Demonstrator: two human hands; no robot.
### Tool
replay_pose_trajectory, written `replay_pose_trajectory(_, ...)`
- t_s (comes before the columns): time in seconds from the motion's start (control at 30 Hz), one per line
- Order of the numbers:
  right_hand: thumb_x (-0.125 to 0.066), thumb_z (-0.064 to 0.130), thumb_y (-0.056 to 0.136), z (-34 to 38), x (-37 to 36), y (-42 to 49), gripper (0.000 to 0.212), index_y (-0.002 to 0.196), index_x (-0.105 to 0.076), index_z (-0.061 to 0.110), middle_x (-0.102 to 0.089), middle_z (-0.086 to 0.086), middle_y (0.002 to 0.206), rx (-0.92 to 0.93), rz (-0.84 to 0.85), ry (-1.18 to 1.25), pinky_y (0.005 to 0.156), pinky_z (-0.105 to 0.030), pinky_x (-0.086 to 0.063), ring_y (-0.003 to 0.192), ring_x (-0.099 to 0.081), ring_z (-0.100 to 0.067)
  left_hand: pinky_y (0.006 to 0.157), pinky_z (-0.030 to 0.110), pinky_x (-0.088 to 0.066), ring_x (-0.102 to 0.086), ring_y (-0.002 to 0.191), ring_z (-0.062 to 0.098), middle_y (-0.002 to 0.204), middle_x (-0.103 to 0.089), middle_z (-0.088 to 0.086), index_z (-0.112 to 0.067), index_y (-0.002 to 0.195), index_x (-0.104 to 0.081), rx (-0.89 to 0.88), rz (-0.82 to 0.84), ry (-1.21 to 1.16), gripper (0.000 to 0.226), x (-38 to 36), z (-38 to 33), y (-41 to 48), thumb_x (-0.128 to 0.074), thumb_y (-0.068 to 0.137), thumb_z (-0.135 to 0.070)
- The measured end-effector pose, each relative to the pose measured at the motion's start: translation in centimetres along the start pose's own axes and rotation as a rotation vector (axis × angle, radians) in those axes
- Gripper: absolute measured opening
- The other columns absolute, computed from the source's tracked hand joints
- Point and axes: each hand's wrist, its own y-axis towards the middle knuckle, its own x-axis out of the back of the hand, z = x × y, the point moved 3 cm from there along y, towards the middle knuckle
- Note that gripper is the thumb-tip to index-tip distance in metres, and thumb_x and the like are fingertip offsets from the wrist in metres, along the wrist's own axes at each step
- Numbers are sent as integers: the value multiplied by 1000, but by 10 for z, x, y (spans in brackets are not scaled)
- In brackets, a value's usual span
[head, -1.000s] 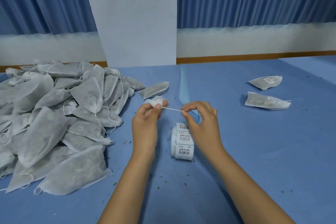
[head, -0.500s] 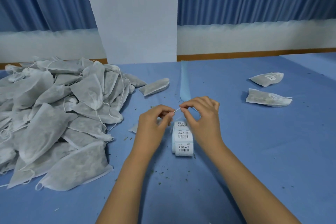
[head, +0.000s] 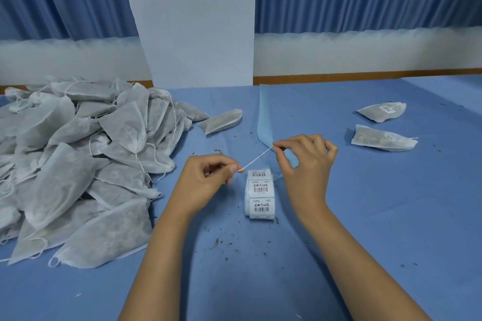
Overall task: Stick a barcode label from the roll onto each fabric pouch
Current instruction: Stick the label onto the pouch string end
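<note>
pouch heap point(head: 78, 177) blocks left, label roll point(head: 260, 195) centre, open tablecloth point(head: 396, 216) right

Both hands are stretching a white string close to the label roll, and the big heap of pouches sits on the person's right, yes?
Not quite. The head view shows the heap of pouches on the person's left, not the right. The rest stands: the left hand and right hand stretch a white string close to the label roll.

the label roll point(head: 260, 194) carries barcodes and chinese characters, too blurred to read.
</note>
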Motion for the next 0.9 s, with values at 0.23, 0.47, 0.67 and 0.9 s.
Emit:
replay_pose_trajectory(0.23,-76,7,76,19,-11,-6,8,72,-74,14,-65,3,71,293,125,59,85,-33,-26,72,-59,-24,57,7,-40,-48,52,-2,97,-76,1,-19,89,-79,-153,-32,-280,11,-13,-7,1,-69,86,-23)
replay_pose_trajectory(0.47,-68,6,83,23,-6,-7,9,77,-72,12,-65,2,77,416,130,72,87,-29,-25,83,-49,-13,63,9,-40,-63,79,-9,102,-74,-11,-23,91,-77,-147,-93,234,22,-16,4,4,-73,83,-3)
replay_pose_trajectory(0.67,-64,6,85,20,-1,-7,14,76,-74,11,-67,3,77,360,64,145,85,-30,-26,77,-52,-14,57,12,-35,-40,54,10,87,-69,-11,-18,77,-76,-163,-13,220,11,-21,0,4,-78,79,-8)
replay_pose_trajectory(0.9,-72,5,78,20,3,-6,8,73,-72,11,-70,6,76,164,37,256,85,-30,-30,76,-57,-10,55,12,-32,-35,52,7,64,-63,-13,-30,72,-69,-85,-4,193,22,-21,1,2,-73,84,-12)
